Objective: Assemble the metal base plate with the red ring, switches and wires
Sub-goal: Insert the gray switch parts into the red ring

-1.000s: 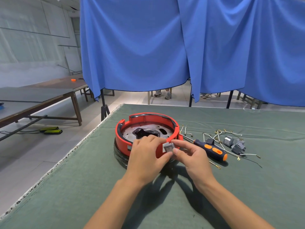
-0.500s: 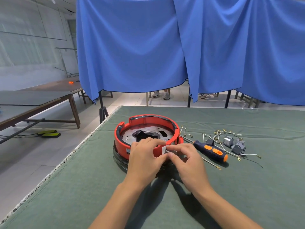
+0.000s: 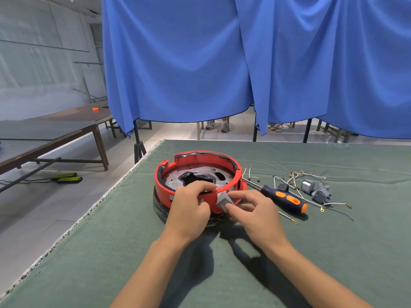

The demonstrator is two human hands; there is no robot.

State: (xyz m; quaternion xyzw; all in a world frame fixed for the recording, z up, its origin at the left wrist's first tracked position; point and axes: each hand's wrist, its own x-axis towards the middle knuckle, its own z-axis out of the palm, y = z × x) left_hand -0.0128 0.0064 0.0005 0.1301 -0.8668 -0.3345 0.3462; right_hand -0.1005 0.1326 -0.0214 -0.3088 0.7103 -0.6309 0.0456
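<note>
Our right hand (image 3: 255, 213) pinches the grey switch (image 3: 223, 203) at the red ring (image 3: 200, 162); our left hand (image 3: 189, 210) grips the ring's rim with curled fingers.

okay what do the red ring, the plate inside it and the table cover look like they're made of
Red ring: probably moulded plastic, with an even colour and a smooth, slightly glossy wall. Plate inside it: looks like bare metal, silvery grey with punched holes. Table cover: seemingly green felt-like fabric, matt, wrinkled, with a frayed pale edge.
</note>
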